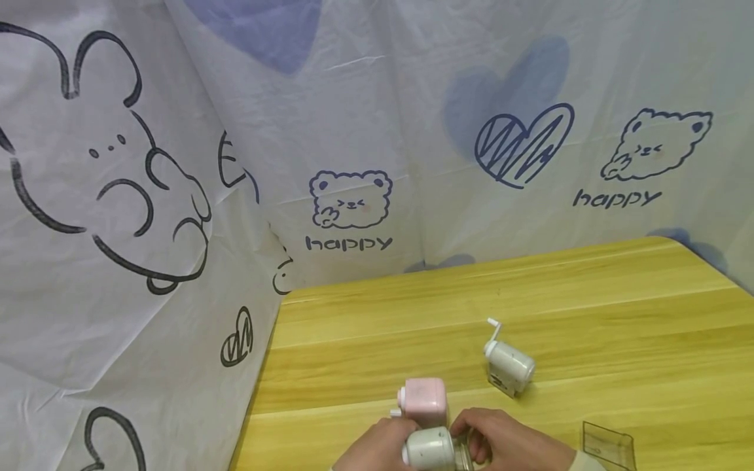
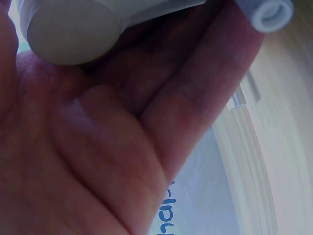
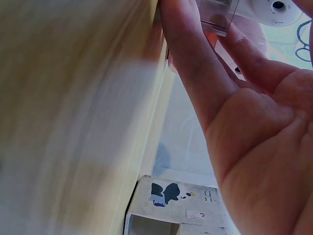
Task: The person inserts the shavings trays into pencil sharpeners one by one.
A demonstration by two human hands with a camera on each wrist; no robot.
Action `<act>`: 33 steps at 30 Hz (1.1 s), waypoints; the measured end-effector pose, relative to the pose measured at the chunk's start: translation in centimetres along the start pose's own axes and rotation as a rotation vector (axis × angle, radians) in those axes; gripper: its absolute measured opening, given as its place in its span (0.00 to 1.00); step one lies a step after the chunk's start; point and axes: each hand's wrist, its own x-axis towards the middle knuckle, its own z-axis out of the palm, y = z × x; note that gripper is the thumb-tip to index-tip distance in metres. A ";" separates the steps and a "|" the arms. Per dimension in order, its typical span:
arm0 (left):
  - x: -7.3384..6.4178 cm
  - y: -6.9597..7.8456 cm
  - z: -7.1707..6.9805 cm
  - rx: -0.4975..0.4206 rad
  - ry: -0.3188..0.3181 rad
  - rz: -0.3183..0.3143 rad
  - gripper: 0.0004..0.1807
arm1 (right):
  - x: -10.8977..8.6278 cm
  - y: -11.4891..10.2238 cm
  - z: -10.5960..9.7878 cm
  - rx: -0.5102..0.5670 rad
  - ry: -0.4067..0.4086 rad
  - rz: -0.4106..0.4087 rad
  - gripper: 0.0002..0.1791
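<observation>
Gripping smooth, cylindrical white sharpener [image 1: 430, 448] with left hand [image 1: 378, 446]; right hand [image 1: 511, 441] pinching thin-walled clear plastic piece [image 1: 463, 456].

In the head view, a white cloth backdrop [image 1: 418, 131], creased and faintly sagging, fills the far side. A bear face [image 1: 351, 199] captioned "happy" sits near the clock's centre; its twin [image 1: 656, 145] is between two and three. A scribbled blue heart [image 1: 524, 147] lies at two o'clock, and a solid purple heart [image 1: 265, 29] is cut off at eleven. The side cloth [image 1: 147, 340] slants along the left, bearing a large animal outline [image 1: 108, 157] between nine and ten and a small black heart [image 1: 237, 340] at eight. A yellow wood-grain table [image 1: 618, 320] spreads from three to seven, its far-right corner rounded. Soft, diffuse light covers everything.
</observation>
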 end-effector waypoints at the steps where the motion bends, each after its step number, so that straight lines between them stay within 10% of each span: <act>1: 0.0 0.0 0.0 0.001 0.000 0.001 0.12 | 0.0 0.0 0.0 -0.002 0.000 -0.001 0.24; 33: 0.1 0.2 -0.1 0.027 0.002 -0.001 0.11 | 0.1 0.1 0.1 -0.034 0.017 -0.042 0.24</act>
